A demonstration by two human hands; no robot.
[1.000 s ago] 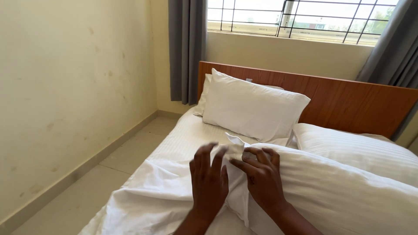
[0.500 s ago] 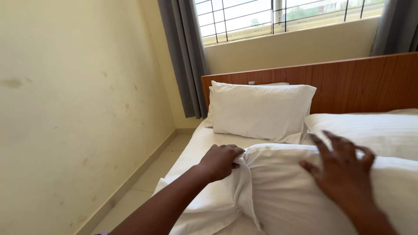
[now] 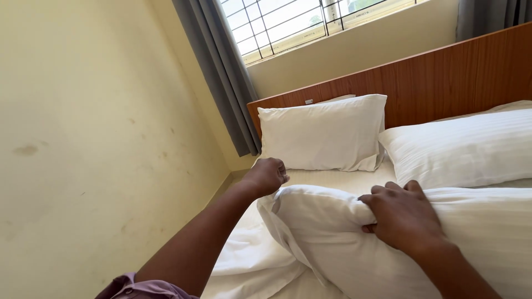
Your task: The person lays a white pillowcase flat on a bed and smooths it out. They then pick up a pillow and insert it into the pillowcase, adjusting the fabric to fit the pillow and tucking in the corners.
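On the bed (image 3: 332,180), a plump white duvet (image 3: 471,243) lies bunched in front of the wooden headboard (image 3: 443,83). The right hand (image 3: 402,216) presses on the duvet's top edge, fingers curled and gripping the fabric. The left hand (image 3: 267,176) is clenched into a fist at the duvet's left corner; whether it pinches any cloth I cannot tell. Against the headboard stands one white pillow (image 3: 321,133), and just to its right a striped white pillow (image 3: 460,147) lies flat. Left of the headboard hangs a grey curtain (image 3: 221,72) beside the barred window (image 3: 288,22).
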